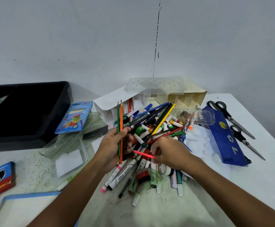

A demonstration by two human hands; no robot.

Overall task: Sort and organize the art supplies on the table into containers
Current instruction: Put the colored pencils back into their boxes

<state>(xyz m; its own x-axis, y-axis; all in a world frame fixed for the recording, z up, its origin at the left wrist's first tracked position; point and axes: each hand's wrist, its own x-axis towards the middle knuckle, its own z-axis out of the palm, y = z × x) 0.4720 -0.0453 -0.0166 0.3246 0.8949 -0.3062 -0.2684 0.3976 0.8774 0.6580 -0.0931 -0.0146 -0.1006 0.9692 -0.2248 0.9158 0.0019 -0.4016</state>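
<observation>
centre: pile of pens and pencils crowds the counter | left: black tray, neon pencil box and clear cases stand in the way | right: blue pouch and scissors block the edge; bare counter near right and front

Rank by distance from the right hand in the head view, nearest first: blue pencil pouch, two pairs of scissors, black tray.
From the right hand:
1. Blue pencil pouch, just to its right, beyond the pile of pens.
2. Scissors, further right at the table's edge; the two pairs lie side by side, too close to rank apart.
3. Black tray, far left, past the left hand.
</observation>
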